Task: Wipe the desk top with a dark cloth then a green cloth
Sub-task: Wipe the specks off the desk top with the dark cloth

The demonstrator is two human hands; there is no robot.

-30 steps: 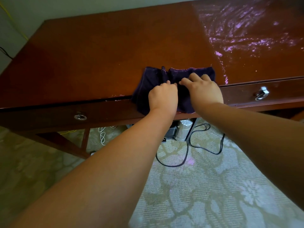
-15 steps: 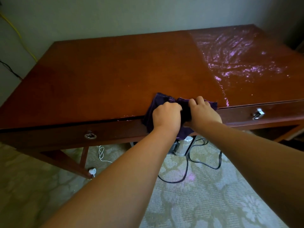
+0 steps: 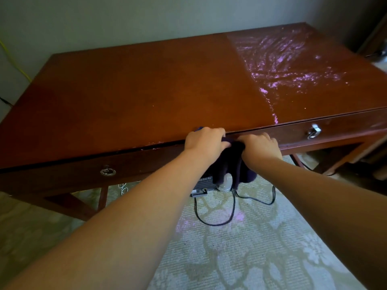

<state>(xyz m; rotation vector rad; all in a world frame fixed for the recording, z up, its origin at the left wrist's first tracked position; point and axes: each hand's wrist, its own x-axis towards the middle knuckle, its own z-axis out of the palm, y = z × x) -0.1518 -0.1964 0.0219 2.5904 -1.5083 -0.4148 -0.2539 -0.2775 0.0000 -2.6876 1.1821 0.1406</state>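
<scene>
Dark cloth (image 3: 230, 166), spread flat on the desk (image 3: 136, 91) a second ago, now hangs bunched off its front edge. Left hand (image 3: 204, 141) and right hand (image 3: 259, 146) both clutch it, so this pass seems to be ending.

- The left hand (image 3: 204, 141) is bare, with a broad back, rounded knuckles and short fingers; the thumb is the plainest of them.
- The right hand (image 3: 260, 146) is bare too, its knuckles standing as a row of small ridges above a narrow wrist.
- The left forearm (image 3: 129, 216) is uncovered from the wrist to the lower edge of the view. It is smooth and looks very wide near the camera because of the wide lens.
- The right forearm (image 3: 324, 189) is likewise uncovered out to the right edge, smooth and even, with its underside in shadow.
- Whether anything is worn higher up the arms cannot be told.
</scene>
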